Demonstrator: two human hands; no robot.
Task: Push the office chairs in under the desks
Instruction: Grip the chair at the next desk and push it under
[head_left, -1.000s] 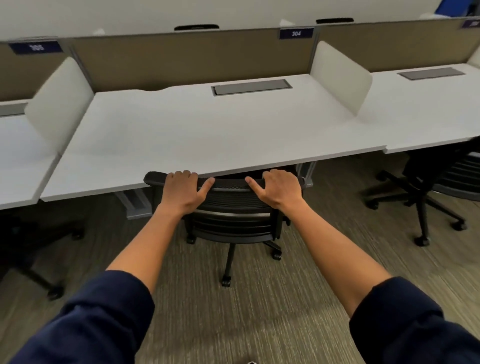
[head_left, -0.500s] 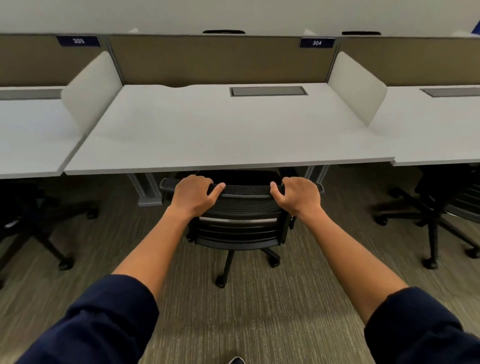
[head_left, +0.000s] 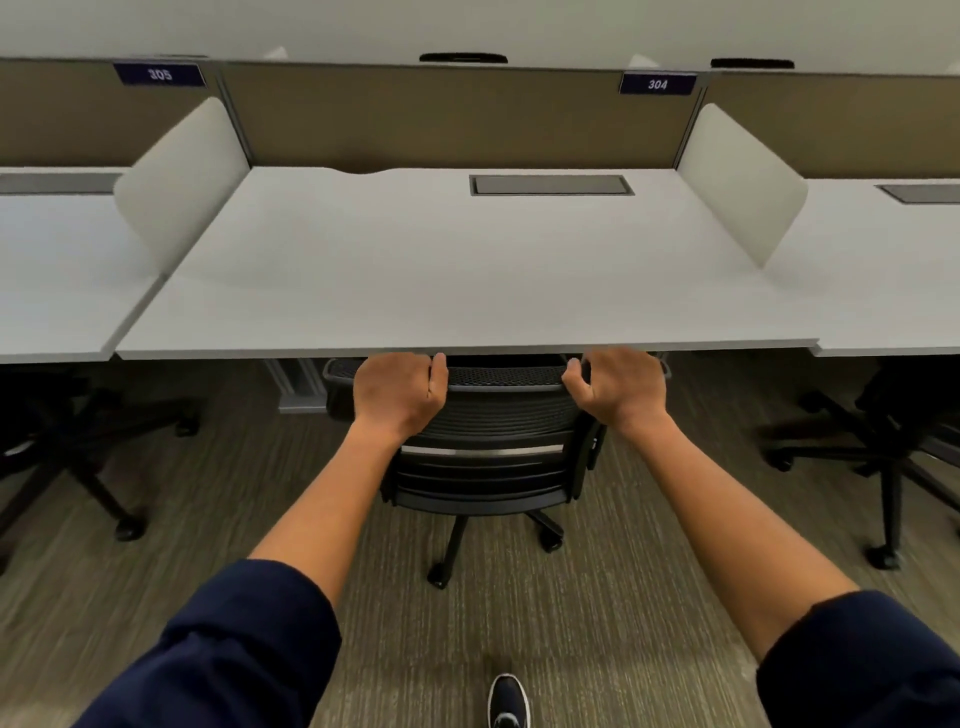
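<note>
A black mesh-backed office chair stands at the white desk marked 304, its seat hidden under the desktop and the top of its backrest right at the desk's front edge. My left hand grips the left part of the backrest's top rail. My right hand grips the right part of the same rail. Both arms are stretched forward. The chair's wheeled base shows below on the carpet.
Another black chair sits partly under the right desk, and a third under the left desk. White dividers separate the desks. A grey desk leg stands left of the chair. My shoe is on the carpet.
The view has levelled and centred on the desk. The chair's backrest has closed up to the desk's front edge, with both hands still holding its top rail. A shoe has come into view.
</note>
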